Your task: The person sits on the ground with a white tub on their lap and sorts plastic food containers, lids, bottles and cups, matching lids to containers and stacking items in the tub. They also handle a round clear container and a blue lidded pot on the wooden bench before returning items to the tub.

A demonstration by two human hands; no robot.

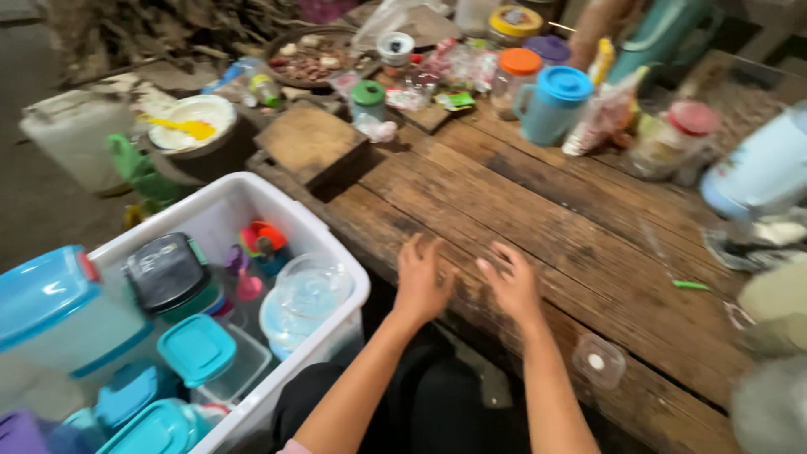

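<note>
Worn plank tabletop [538,210], dim outdoor-looking spot. Left hand [420,282] and right hand [511,286] hover at near edge, fingers spread, holding nothing. Small clear lidded cup [598,361] just right of them. Far edge: blue lidded jug [552,104], orange-lid jar [514,77]. White tub [227,210] of containers off left edge.

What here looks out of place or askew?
A small clear lid lies alone near the wooden table's front edge, apart from the containers in the white bin. Both hands, left and right, hold nothing.
</note>
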